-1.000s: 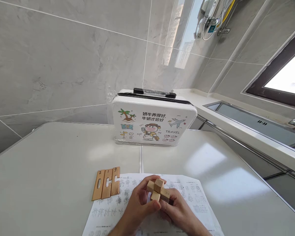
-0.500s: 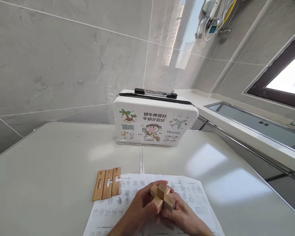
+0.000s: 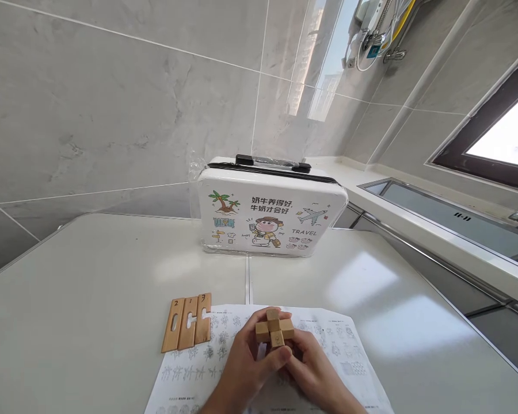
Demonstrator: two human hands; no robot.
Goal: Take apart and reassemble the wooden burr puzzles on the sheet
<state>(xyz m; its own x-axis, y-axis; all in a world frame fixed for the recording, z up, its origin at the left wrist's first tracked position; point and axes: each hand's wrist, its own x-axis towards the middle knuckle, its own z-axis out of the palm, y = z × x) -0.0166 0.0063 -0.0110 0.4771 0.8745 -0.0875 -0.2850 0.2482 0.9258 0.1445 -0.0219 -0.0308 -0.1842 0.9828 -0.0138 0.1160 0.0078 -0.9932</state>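
Head view: gripping a cross-shaped wooden block puzzle (image 3: 275, 332) in both hands above a printed sheet (image 3: 366, 386), just in from its far edge, curling the left hand (image 3: 249, 359) round the left side with thumb pressed to the near end, and closing the right hand (image 3: 311, 368) about the right side, unable to tell the fingertip contact underneath. Also showing three numbered wooden slats (image 3: 187, 336) across the sheet's far left corner, and a white suitcase (image 3: 271, 213) upright near the middle of the far edge of the table (image 3: 90, 316).
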